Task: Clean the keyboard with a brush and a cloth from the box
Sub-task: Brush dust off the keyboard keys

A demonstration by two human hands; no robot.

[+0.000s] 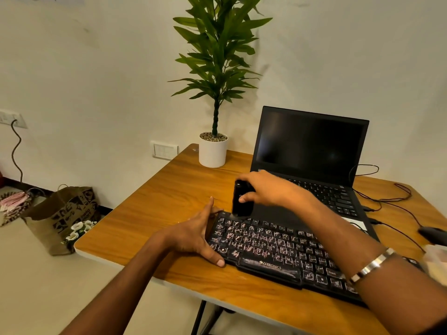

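Observation:
A black keyboard point(278, 250) with dusty, smudged keys lies slanted on the wooden table point(169, 189). My right hand point(268, 189) grips a black brush point(240, 199) held upright, its tip touching the keyboard's far left corner. My left hand point(198, 235) rests flat against the keyboard's left end, thumb on the front edge and fingers spread along the side. A silver bracelet sits on my right wrist. No cloth or box is recognisable in view.
An open black laptop point(312, 151) stands right behind the keyboard, with cables point(387, 201) trailing to its right. A potted plant point(214, 151) is at the table's back edge. A dark object point(433, 234) lies at the right edge. A paper bag point(63, 216) sits on the floor left.

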